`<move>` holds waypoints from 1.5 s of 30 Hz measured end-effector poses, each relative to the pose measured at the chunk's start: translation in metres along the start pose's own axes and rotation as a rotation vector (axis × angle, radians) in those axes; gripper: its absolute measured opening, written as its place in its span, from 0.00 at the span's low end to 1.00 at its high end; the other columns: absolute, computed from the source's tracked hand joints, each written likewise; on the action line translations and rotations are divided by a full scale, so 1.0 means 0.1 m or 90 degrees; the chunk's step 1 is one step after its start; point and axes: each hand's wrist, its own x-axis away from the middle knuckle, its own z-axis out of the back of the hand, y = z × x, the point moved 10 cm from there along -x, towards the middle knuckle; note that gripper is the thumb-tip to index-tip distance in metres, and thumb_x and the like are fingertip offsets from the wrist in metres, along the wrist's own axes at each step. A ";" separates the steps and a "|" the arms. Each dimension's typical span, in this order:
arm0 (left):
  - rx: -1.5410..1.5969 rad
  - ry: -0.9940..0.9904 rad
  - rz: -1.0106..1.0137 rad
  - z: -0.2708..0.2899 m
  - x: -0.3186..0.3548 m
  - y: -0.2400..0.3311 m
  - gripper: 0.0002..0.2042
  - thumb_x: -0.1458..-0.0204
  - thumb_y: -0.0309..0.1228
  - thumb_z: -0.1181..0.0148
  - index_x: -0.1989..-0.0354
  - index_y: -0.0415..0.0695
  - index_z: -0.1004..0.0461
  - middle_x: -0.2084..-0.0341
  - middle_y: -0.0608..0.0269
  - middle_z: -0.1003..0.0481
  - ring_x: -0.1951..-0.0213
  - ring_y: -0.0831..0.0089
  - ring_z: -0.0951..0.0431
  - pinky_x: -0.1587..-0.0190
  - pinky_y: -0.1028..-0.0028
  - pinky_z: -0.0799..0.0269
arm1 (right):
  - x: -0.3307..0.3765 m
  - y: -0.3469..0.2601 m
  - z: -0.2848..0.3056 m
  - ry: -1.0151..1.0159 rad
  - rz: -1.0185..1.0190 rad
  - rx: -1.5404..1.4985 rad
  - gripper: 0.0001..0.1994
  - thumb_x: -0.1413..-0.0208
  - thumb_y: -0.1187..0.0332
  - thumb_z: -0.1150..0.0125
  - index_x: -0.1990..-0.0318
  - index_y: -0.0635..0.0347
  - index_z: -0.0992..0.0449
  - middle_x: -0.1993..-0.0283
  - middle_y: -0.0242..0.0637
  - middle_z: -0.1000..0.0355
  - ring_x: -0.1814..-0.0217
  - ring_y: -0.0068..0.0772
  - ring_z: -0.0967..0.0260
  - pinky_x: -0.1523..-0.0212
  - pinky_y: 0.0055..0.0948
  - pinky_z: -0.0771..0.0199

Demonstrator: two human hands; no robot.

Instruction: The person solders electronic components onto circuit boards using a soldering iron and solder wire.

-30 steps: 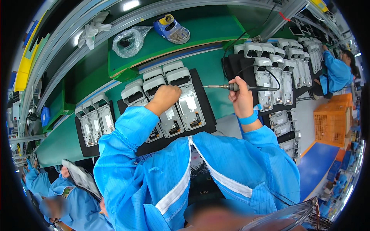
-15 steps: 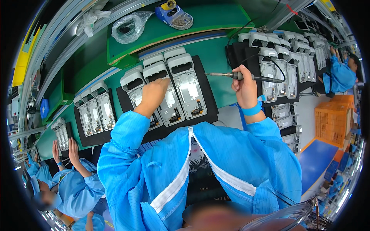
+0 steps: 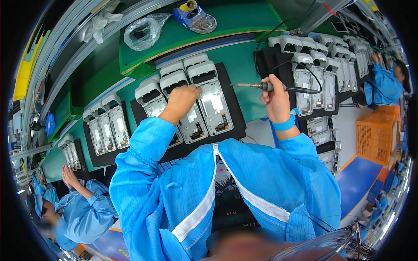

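My right hand (image 3: 277, 103) grips a soldering iron (image 3: 291, 88) by its dark handle, the thin tip pointing left toward the nearest mat's edge. A blue band sits on that wrist. My left hand (image 3: 183, 102) is over the middle device housing (image 3: 192, 126), its fingers curled together and their tips reaching the edge of the right-hand housing (image 3: 213, 104). Whether anything small is between those fingers is hidden. The housings are pale grey with raised, hollow upper ends and lie in a row on a black mat (image 3: 233, 104). Another housing (image 3: 153, 98) lies to the left.
A blue soldering iron stand (image 3: 191, 19) and a clear plastic bag (image 3: 143, 32) rest on the green shelf (image 3: 244, 21). More housings lie on mats at both sides. The iron's cable (image 3: 315, 71) loops at right. Co-workers sit left and far right; an orange crate (image 3: 374, 135) stands at right.
My left hand has shifted right, from the middle housing toward the right-hand one. My right hand and the soldering iron have hardly moved. The co-worker's hands at left have come together.
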 end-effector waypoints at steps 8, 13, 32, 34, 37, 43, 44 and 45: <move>0.084 0.019 0.028 -0.06 0.01 -0.10 0.03 0.61 0.25 0.51 0.76 0.44 0.31 0.78 0.61 0.31 0.73 0.65 0.27 0.74 0.70 0.31 | -0.03 0.03 -0.01 0.003 -0.006 0.002 0.12 0.46 0.60 0.52 0.74 0.59 0.32 0.87 0.27 0.43 0.86 0.16 0.51 0.84 0.17 0.53; 0.108 -0.002 0.168 -0.22 0.05 -0.19 0.05 0.53 0.31 0.49 0.71 0.44 0.29 0.77 0.60 0.29 0.74 0.60 0.27 0.73 0.66 0.31 | -0.02 0.02 -0.05 -0.002 -0.005 0.008 0.12 0.46 0.60 0.52 0.74 0.59 0.32 0.87 0.27 0.43 0.86 0.16 0.51 0.85 0.17 0.53; 0.209 0.124 0.313 0.08 0.46 -0.26 0.07 0.53 0.31 0.48 0.66 0.47 0.26 0.79 0.58 0.29 0.75 0.59 0.27 0.75 0.66 0.32 | -0.14 -0.15 -0.28 -0.011 0.057 0.012 0.18 0.44 0.50 0.59 0.73 0.56 0.37 0.86 0.25 0.49 0.87 0.13 0.56 0.87 0.16 0.58; 0.251 0.139 0.331 0.14 0.50 -0.27 0.08 0.52 0.32 0.48 0.66 0.47 0.26 0.78 0.57 0.29 0.74 0.58 0.27 0.73 0.65 0.32 | -0.21 -0.36 -0.52 0.011 0.137 0.060 0.17 0.44 0.52 0.57 0.72 0.56 0.36 0.86 0.24 0.48 0.86 0.13 0.55 0.87 0.16 0.58; 0.339 0.162 0.375 0.21 0.60 -0.30 0.09 0.52 0.33 0.49 0.66 0.45 0.25 0.76 0.54 0.27 0.72 0.56 0.27 0.70 0.63 0.32 | -0.36 -0.62 -0.89 -0.024 0.279 0.178 0.12 0.47 0.59 0.48 0.69 0.59 0.33 0.82 0.26 0.40 0.84 0.13 0.46 0.85 0.14 0.50; 0.396 0.111 0.444 0.16 0.97 -0.21 0.08 0.51 0.34 0.48 0.67 0.46 0.25 0.78 0.54 0.28 0.73 0.57 0.28 0.70 0.64 0.33 | -0.66 -0.80 -1.56 -0.063 0.355 0.187 0.14 0.52 0.59 0.41 0.67 0.62 0.31 0.77 0.34 0.29 0.80 0.16 0.38 0.80 0.15 0.40; 0.395 0.102 0.442 0.15 1.02 -0.17 0.08 0.51 0.34 0.48 0.67 0.46 0.25 0.79 0.55 0.28 0.73 0.57 0.28 0.71 0.65 0.33 | -0.73 -0.81 -1.61 -0.044 0.354 0.206 0.14 0.53 0.59 0.40 0.68 0.62 0.31 0.78 0.35 0.29 0.80 0.17 0.37 0.80 0.15 0.40; 0.392 0.092 0.443 0.15 1.09 -0.15 0.09 0.51 0.34 0.48 0.66 0.46 0.25 0.79 0.55 0.28 0.74 0.58 0.28 0.71 0.65 0.33 | -0.81 -0.79 -1.67 -0.026 0.350 0.224 0.14 0.53 0.59 0.40 0.69 0.62 0.30 0.78 0.36 0.29 0.80 0.17 0.36 0.80 0.16 0.39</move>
